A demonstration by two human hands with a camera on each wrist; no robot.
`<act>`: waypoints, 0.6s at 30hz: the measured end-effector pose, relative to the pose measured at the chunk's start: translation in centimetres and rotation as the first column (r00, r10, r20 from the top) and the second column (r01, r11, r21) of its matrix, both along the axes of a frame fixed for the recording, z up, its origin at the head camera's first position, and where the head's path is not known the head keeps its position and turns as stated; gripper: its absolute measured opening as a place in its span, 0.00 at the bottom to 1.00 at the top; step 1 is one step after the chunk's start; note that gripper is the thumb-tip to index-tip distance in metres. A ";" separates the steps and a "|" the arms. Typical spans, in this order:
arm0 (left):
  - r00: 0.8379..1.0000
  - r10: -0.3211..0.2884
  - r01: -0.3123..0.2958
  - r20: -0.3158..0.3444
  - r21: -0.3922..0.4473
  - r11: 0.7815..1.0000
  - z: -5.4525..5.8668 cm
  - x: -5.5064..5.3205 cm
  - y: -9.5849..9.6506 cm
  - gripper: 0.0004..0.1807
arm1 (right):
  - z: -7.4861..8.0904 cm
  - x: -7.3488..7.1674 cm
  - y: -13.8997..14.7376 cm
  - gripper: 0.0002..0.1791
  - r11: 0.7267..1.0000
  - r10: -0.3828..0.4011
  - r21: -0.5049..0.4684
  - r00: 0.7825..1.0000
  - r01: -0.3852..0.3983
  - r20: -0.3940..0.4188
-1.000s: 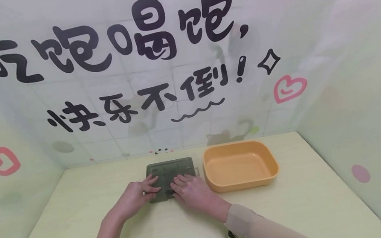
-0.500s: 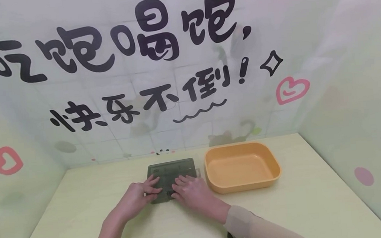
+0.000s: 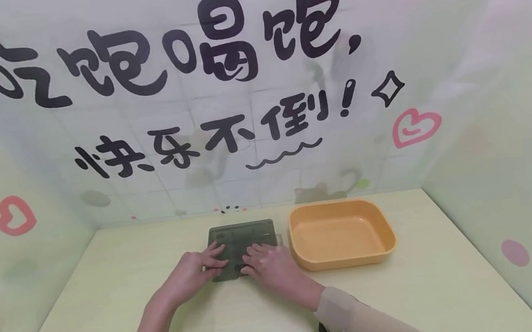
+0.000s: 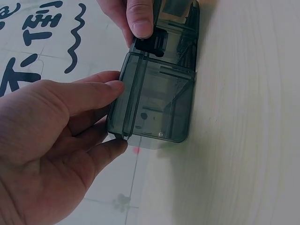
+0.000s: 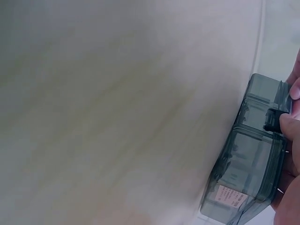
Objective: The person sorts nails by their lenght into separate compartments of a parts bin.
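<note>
A see-through dark green plastic storage box (image 3: 241, 235) with inner compartments lies on the table, its lid down. My left hand (image 3: 195, 269) holds its left front corner, thumb on the lid's front edge and fingers spread over the top. On the right part of the lid rest the fingers of my right hand (image 3: 275, 268). In the left wrist view, the right thumb presses the black latch (image 4: 157, 43) on the box's front. Dark items (image 4: 186, 51) show through the front wall; their kind cannot be made out. A small printed label (image 5: 230, 196) is visible through the box.
An orange rectangular tray (image 3: 345, 262) with rounded corners stands just right of the box. The pale wooden table (image 3: 428, 283) meets a white printed wall (image 3: 155, 197) behind, and side walls close it in left and right.
The head view has shifted slightly, so the whole scene sits a little further right. Both hands keep their places on the box, with no clear movement of the lid.
</note>
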State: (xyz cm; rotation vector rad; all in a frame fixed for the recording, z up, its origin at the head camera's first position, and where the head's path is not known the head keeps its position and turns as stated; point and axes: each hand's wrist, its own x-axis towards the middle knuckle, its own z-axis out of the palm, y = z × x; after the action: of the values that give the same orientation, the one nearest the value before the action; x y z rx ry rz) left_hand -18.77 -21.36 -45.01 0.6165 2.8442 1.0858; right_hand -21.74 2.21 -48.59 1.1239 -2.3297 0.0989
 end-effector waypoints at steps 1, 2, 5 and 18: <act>1.000 -0.003 0.003 -0.001 -0.003 1.000 0.1 0.0 0.0 0.11 | 0.1 0.0 0.0 0.17 1.000 -0.003 0.000 1.000 0.003 0.000; 1.000 -0.005 0.005 -0.001 -0.006 1.000 0.1 0.0 -0.1 0.11 | 0.1 0.0 -0.1 0.17 1.000 -0.005 0.002 1.000 0.005 -0.004; 1.000 -0.004 0.004 -0.006 -0.015 1.000 0.3 0.1 -0.3 0.11 | 0.2 0.0 -0.3 0.17 1.000 -0.014 0.011 1.000 0.014 -0.023; 1.000 -0.005 0.005 0.015 0.018 1.000 -0.3 0.1 0.1 0.12 | 0.0 -0.3 0.0 0.17 0.999 -0.049 0.000 0.998 0.049 -0.033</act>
State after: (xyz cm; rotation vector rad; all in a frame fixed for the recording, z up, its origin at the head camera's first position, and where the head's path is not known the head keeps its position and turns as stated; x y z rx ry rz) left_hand -18.64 -21.21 -45.28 0.6137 2.8213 1.1110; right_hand -22.00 2.21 -48.63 1.0601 -2.3265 0.0616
